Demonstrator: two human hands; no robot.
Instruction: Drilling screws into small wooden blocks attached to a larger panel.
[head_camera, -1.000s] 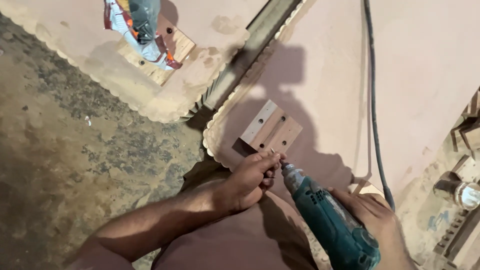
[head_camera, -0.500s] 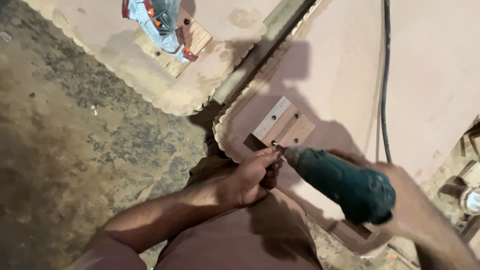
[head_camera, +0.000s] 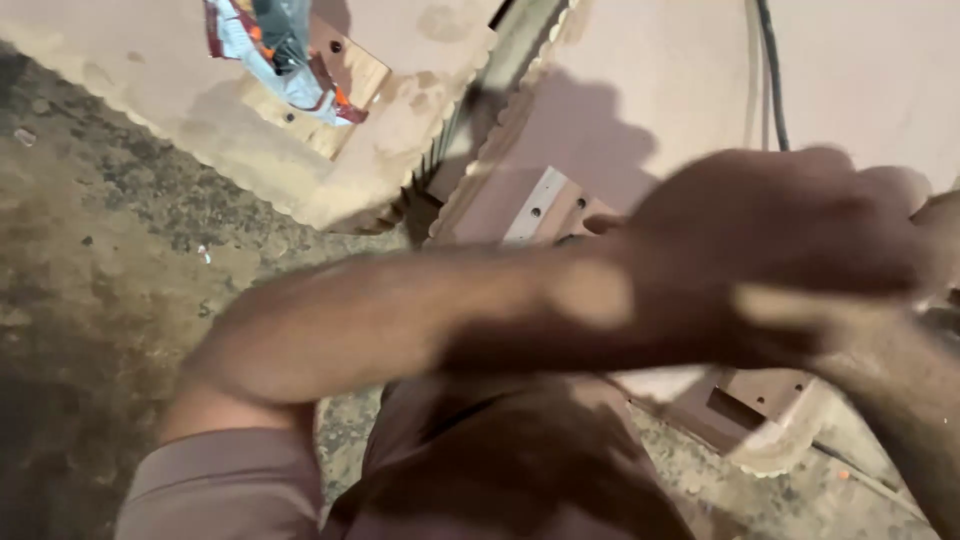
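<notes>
A: Two hands cross the middle, both blurred. The left hand (head_camera: 790, 250) lies over the right hand (head_camera: 935, 215) at three o'clock; I cannot tell what either grips, nor how wide the fingers stand.

B: And the bracket?

A: The bracket (head_camera: 545, 205) lies flat on the board (head_camera: 860, 70), touching it, just past the left forearm, half hidden. Stiff metal and wood by the look, probably light; I'd take it by its long edges.

B: Any packaging?

A: Far off at eleven o'clock, a crumpled blue, white and red pack (head_camera: 275, 50) sits on a wood block (head_camera: 345, 80). A black cable (head_camera: 772, 70) runs at one o'clock.
</notes>
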